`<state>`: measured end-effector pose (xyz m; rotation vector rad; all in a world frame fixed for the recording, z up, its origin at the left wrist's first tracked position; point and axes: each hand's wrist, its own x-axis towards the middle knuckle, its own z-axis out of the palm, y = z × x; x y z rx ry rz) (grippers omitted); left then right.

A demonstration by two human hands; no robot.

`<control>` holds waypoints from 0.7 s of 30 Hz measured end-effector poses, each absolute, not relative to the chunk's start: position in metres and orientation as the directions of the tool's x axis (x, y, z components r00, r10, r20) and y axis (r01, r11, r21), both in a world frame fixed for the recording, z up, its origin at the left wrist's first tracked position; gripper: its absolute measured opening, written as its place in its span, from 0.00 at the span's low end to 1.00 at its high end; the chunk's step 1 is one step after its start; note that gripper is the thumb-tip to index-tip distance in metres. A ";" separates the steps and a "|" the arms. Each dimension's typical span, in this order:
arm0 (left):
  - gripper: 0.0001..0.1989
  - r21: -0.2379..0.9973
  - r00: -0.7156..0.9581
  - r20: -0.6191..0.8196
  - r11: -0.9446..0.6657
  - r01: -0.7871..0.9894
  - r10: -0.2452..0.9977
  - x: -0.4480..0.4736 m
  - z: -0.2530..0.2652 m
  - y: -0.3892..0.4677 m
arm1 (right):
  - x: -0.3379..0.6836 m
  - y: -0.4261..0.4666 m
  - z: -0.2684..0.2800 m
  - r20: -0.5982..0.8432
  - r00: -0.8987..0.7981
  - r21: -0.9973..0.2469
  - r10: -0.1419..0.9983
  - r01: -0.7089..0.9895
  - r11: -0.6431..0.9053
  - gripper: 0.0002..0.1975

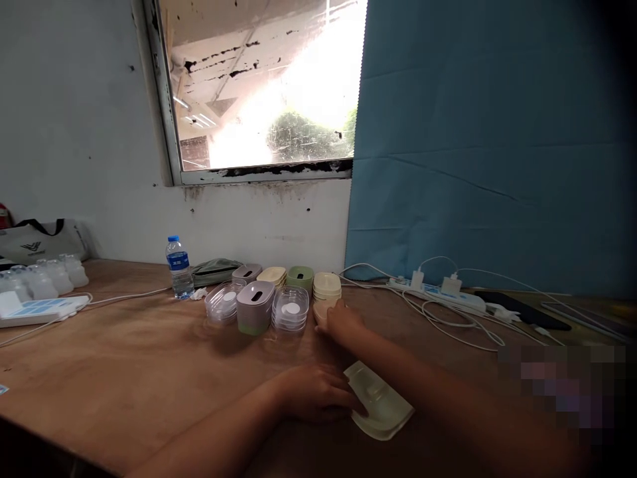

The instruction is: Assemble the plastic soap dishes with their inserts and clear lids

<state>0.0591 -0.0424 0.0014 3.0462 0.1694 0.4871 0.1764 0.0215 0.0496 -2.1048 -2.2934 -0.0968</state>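
Observation:
My right hand reaches forward, its fingers bent over a cream plastic lid-like piece in front of a stack of cream pieces. The fingers partly cover that piece. My left hand lies low over the table, fingers stretched to the right. Its fingertips overlap the edge of a pale green, curved plastic piece, which lies below my right forearm. Left of my right hand stand nested clear plastic containers and a mauve box with a slotted top.
Farther back are a green slotted box, a grey-green pouch and a water bottle. A power strip with looping white cables lies at right, near a dark flat device. Translucent bottles stand at far left.

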 end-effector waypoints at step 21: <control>0.10 -0.089 0.871 0.446 -0.958 0.272 0.206 0.055 0.004 -0.038 | 0.254 -0.061 0.061 0.420 -0.491 -0.109 0.764 0.808 0.579 0.07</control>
